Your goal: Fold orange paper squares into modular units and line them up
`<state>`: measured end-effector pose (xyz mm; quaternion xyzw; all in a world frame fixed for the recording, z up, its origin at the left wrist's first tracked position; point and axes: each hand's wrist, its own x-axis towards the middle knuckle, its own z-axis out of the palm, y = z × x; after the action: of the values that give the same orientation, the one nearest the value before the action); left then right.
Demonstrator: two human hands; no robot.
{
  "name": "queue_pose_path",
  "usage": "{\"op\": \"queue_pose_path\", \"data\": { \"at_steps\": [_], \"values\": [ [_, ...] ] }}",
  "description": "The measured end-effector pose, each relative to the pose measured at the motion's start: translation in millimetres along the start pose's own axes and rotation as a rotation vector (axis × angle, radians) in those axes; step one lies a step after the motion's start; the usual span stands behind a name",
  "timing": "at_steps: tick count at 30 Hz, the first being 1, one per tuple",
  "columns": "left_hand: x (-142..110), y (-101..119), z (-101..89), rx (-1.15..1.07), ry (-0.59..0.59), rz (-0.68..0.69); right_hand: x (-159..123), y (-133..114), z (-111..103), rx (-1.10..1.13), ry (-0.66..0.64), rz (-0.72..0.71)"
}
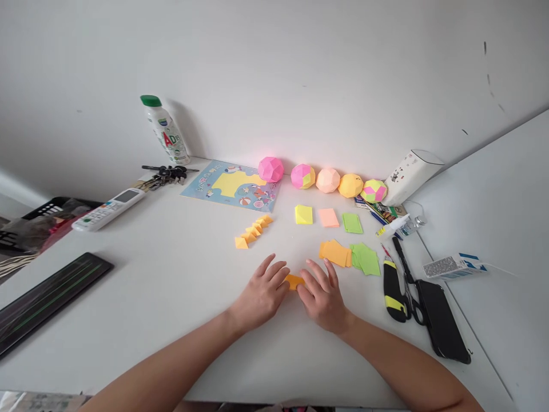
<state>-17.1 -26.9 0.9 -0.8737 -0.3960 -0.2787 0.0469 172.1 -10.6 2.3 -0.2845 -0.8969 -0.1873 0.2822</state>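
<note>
Both my hands rest on the white table with a small orange paper piece pinched between them. My left hand grips its left end with thumb and forefinger, the other fingers fanned out. My right hand holds the right end the same way. A row of folded orange pieces lies a little further back on the left. Flat stacks of orange paper and green paper lie just beyond my right hand.
Several paper balls line the wall, beside a booklet, a bottle, keys and a remote. Yellow, pink and green squares lie mid-table. Right: a cutter, scissors, a phone, a box.
</note>
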Motion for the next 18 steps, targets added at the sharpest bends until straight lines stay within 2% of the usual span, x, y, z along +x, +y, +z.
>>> {"op": "queue_pose_path", "data": {
  "at_steps": [5,8,11,13,18],
  "values": [
    [2,1,-1.3,-0.038,0.010,0.003,-1,1,0,0.057,-0.035,0.004],
    [2,2,-1.0,-0.099,0.048,-0.030,-1,2,0,0.193,-0.050,0.074],
    [1,4,-1.9,-0.254,0.062,-0.102,2,5,-2,0.395,-0.023,0.187],
    [1,5,-4.2,-0.412,0.018,-0.187,4,8,-2,0.543,0.021,0.255],
    [5,11,-11.2,-0.887,-0.183,-0.538,6,14,-3,0.853,0.065,0.311]
  ]
}}
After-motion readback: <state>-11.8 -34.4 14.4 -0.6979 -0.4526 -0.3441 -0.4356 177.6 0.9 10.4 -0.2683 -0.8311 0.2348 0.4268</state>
